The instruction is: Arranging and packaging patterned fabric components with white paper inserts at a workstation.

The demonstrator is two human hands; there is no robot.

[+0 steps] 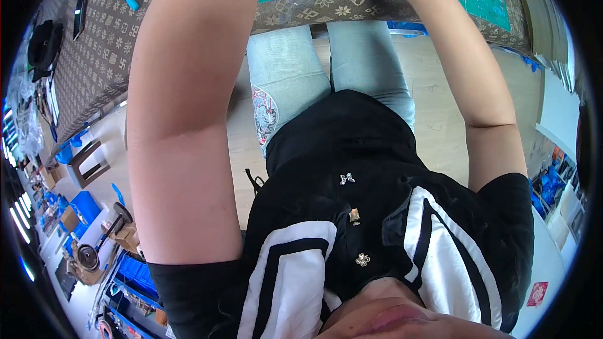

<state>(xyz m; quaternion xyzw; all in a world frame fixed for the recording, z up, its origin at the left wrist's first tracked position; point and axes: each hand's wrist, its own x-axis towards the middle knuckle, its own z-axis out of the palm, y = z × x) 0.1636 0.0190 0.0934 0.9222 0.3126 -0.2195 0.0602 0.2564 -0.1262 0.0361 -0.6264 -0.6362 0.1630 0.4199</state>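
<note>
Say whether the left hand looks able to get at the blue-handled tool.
Probably yes: the blue-handled tool lies on the patterned cloth, left of the left forearm, with nothing visible between them, though the left hand is out of frame.

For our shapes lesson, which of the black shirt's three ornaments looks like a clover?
The lowest ornament in the picture: it alone has four lobes. The middle ornament is gold and squarish; the top ornament is silvery and bow-shaped.
</note>
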